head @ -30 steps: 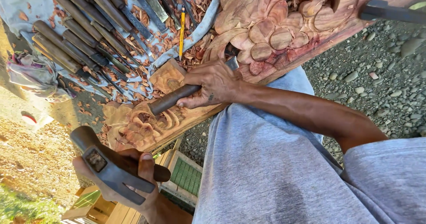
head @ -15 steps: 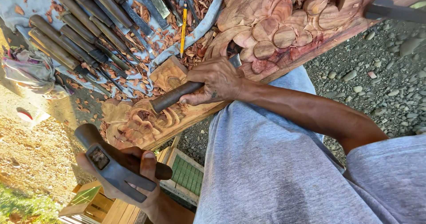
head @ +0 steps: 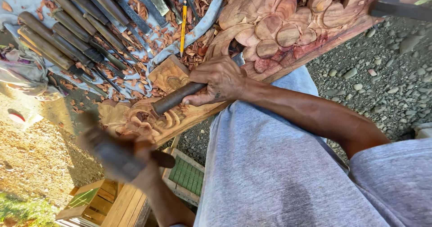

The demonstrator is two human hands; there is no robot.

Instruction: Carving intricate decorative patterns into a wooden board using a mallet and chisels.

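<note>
Spare chisels (head: 67, 24), yellow pencil (head: 183, 27), gravel (head: 382, 78)

Two hands: the left hand (head: 221, 79) holding one chisel (head: 176, 98), the right hand (head: 143, 162) holding one mallet (head: 112, 153), blurred. One carved wooden panel (head: 288, 24). One yellow pencil (head: 183, 25). Roughly a dozen spare chisels (head: 67, 33) on one cloth (head: 27, 2); exact count unclear. Wood chips (head: 135, 51) too many to count

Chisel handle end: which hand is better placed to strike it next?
Left. The left hand grips the hammer just below the chisel's free handle end; the right hand is busy holding the chisel on the carved panel.
</note>
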